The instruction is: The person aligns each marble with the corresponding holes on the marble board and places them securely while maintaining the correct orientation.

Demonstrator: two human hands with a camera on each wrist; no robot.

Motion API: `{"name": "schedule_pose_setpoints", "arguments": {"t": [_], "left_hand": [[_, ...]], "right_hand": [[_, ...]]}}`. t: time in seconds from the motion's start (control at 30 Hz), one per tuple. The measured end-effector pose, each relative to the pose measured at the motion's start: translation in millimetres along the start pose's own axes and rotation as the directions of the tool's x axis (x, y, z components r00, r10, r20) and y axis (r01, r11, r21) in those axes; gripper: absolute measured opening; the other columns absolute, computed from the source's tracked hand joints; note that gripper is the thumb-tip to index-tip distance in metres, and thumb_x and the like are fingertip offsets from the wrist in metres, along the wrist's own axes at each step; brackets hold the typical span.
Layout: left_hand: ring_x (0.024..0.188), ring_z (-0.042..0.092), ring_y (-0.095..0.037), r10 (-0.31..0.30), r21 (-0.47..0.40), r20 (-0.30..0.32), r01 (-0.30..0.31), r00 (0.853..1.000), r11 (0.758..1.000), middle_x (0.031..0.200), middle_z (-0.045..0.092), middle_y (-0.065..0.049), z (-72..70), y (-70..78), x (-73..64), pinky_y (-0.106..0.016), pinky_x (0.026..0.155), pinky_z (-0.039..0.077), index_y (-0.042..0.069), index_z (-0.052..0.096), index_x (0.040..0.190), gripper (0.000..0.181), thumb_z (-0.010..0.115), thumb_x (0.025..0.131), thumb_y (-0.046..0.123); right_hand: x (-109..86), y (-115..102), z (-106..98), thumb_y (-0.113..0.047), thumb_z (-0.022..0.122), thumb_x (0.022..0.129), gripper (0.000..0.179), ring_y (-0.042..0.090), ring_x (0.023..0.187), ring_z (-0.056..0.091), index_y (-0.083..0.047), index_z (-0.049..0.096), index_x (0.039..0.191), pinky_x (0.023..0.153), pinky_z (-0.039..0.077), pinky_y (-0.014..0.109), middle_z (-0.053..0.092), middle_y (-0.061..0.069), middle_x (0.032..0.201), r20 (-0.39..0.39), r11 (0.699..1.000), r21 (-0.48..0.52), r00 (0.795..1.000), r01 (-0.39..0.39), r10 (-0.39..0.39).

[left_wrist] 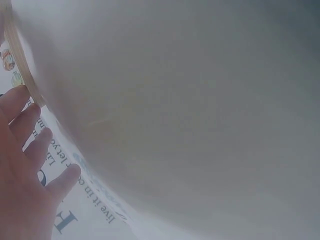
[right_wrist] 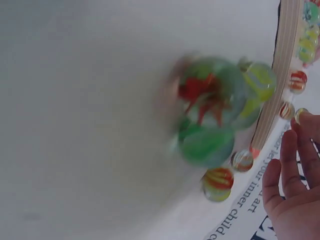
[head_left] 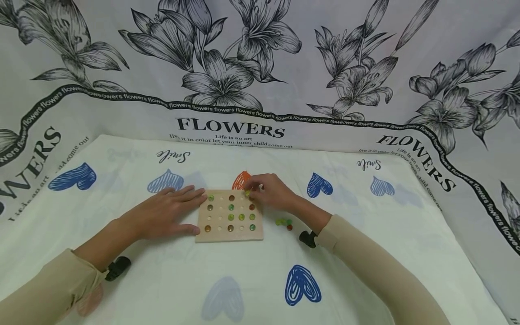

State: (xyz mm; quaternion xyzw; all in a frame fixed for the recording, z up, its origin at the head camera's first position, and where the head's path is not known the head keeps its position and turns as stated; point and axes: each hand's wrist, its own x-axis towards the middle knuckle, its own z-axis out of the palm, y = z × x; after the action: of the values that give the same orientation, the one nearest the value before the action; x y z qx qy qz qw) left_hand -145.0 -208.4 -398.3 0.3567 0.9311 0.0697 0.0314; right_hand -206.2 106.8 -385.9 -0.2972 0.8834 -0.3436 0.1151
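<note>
A pale wooden board [head_left: 241, 235] with rows of shallow holes lies on the cloth, several glass marbles set in it. Along its left side rests my left hand [head_left: 166, 214], fingers extended, fingertips at the upper left edge and thumb at the lower left. In the left wrist view those fingers [left_wrist: 31, 122] touch the board's edge. My right hand [head_left: 272, 193] pinches a yellowish marble [head_left: 247, 193] between thumb and finger over the board's upper right corner. In the right wrist view this marble [right_wrist: 301, 116] shows at the fingertips, partly covered.
Right of the board, a small group of loose marbles [head_left: 283, 222], green, yellow and reddish, lies on the white heart-printed cloth [head_left: 349, 271]. Close up in the right wrist view, a green-and-red marble [right_wrist: 212, 92] looks large and blurred. Flower-printed fabric [head_left: 300, 81] rises behind.
</note>
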Motion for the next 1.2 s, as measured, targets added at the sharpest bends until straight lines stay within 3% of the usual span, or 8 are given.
{"name": "schedule_pose_setpoints", "arguments": {"t": [0.77, 1.2], "left_hand": [[0.141, 0.040, -0.036, 0.015, -0.003, -0.021, -0.015, 1.000, 1.000, 0.157, 0.040, -0.004, -0.2, 1.7, -0.8, -0.063, 0.106, 0.037, 0.015, 0.044, 0.152, 0.087, 0.052, 0.088, 0.073], [0.142, 0.039, -0.035, 0.022, 0.013, -0.029, -0.021, 0.999, 1.000, 0.157, 0.040, -0.003, -0.8, 0.9, -1.6, -0.063, 0.105, 0.038, 0.015, 0.043, 0.152, 0.087, 0.052, 0.088, 0.073]], "right_hand": [[2.3, -11, 10, -0.006, 0.069, 0.092, 0.017, 0.007, 0.088, 0.062, -0.013, 0.072, 0.107, 0.085, 0.050, 0.024, 0.072, -0.006, 0.097, 0.058, 0.999, -0.045, 0.998, -0.027, 0.030], [-13.8, 21, -21, -0.007, 0.067, 0.094, 0.021, 0.012, 0.099, 0.062, -0.011, 0.072, 0.114, 0.090, 0.051, 0.035, 0.072, -0.004, 0.104, -0.038, 0.998, -0.027, 0.997, -0.062, 0.061]]}}
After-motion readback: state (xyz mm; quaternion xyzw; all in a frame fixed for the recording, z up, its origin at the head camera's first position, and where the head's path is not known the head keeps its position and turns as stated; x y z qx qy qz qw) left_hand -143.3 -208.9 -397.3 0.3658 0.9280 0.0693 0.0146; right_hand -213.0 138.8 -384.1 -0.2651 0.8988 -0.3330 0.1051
